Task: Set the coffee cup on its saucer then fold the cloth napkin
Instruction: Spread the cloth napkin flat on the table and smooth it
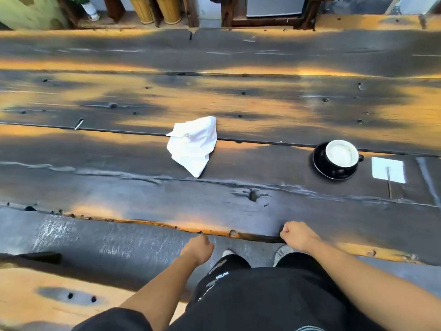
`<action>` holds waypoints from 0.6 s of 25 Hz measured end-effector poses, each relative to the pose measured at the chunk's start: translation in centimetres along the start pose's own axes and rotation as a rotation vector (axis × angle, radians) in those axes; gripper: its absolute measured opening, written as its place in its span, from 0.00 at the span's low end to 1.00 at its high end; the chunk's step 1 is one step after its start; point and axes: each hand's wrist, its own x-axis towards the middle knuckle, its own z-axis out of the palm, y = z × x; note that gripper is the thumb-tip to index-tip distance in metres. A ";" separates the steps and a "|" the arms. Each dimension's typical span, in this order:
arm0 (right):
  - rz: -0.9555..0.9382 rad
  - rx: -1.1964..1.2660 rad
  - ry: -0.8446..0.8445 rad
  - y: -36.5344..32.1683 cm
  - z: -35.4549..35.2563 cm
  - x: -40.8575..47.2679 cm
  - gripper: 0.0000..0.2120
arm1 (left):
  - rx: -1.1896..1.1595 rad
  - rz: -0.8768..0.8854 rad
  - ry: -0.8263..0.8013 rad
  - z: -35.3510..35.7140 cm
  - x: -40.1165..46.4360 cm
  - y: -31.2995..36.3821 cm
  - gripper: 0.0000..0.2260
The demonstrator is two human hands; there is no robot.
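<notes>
A black coffee cup with a pale, milky inside stands on a black saucer at the right of the dark wooden table. A white cloth napkin lies crumpled near the table's middle, left of the cup. My left hand hangs below the table's near edge with its fingers curled and nothing in it. My right hand is a loose fist at the near edge, holding nothing. Both hands are well short of the napkin and the cup.
A white card lies just right of the saucer. A small metal piece sticks out of the table at the left. A wooden bench sits at the lower left. Woven baskets and furniture stand beyond the far edge.
</notes>
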 end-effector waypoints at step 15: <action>-0.327 -0.160 -0.135 -15.5 -4.2 7.4 0.14 | -0.301 -0.219 0.203 -8.6 1.2 -3.7 0.11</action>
